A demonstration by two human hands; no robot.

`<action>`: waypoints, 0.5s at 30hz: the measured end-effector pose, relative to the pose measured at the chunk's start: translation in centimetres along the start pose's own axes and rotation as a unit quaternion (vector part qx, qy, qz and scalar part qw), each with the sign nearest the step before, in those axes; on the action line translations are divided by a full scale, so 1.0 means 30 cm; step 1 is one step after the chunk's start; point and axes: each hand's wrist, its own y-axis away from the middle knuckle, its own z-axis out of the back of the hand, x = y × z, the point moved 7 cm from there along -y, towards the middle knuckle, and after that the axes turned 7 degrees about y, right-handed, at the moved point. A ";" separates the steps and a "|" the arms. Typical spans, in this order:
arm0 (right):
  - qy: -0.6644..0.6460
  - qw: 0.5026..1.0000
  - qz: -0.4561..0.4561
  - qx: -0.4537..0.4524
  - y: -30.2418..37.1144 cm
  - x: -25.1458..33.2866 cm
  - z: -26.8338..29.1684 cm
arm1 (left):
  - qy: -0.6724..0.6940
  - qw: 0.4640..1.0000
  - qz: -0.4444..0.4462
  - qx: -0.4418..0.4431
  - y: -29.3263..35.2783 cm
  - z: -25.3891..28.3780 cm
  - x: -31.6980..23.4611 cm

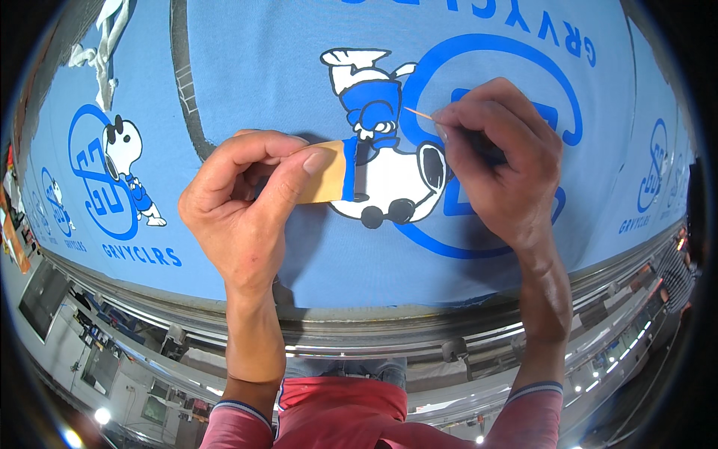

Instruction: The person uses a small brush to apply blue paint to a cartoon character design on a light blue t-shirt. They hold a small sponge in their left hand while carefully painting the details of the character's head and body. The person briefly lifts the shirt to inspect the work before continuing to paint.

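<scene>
Between the thumb and fingers of my left hand (250,198) is a tan card (327,179), its right edge coated with blue ink. The card is over a white cartoon dog print (389,176) with black ears and blue clothes, on light blue fabric (247,67). My right hand (505,150) pinches a thin toothpick-like stick (419,114), whose tip points left toward the dog's blue clothing; I cannot tell whether it touches the cloth. Behind my right hand lies a large blue ring emblem (493,43), partly covered by it.
A dark strip (182,82) runs across the fabric on the left, with a twisted white cloth (108,56) beyond it. Similar dog-and-ring prints (127,161) repeat to both sides. A metal rail (359,328) follows the near table edge. Someone in striped clothing (675,273) is at far right.
</scene>
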 end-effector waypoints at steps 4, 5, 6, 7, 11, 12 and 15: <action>-0.007 1.000 -0.008 -0.004 -0.003 0.003 0.004 | 0.006 1.000 -0.002 0.001 0.000 0.001 0.003; -0.005 1.000 -0.008 -0.003 -0.003 0.002 0.004 | 0.007 1.000 -0.001 0.002 -0.001 0.001 0.004; -0.003 1.000 -0.007 -0.002 -0.002 0.001 0.003 | 0.008 1.000 0.000 0.001 0.000 0.001 0.004; -0.001 1.000 -0.006 -0.002 -0.001 0.000 0.002 | 0.009 1.000 0.001 -0.001 0.001 0.001 0.001; 0.006 1.000 -0.004 0.008 -0.004 0.004 0.002 | 0.011 1.000 -0.002 -0.002 0.001 -0.002 -0.006; 0.003 1.000 -0.004 0.005 -0.003 0.003 0.003 | 0.010 1.000 -0.002 -0.003 0.001 -0.001 -0.005; -0.004 1.000 -0.006 -0.002 -0.001 -0.001 0.003 | 0.008 1.000 -0.003 -0.003 0.001 0.000 -0.002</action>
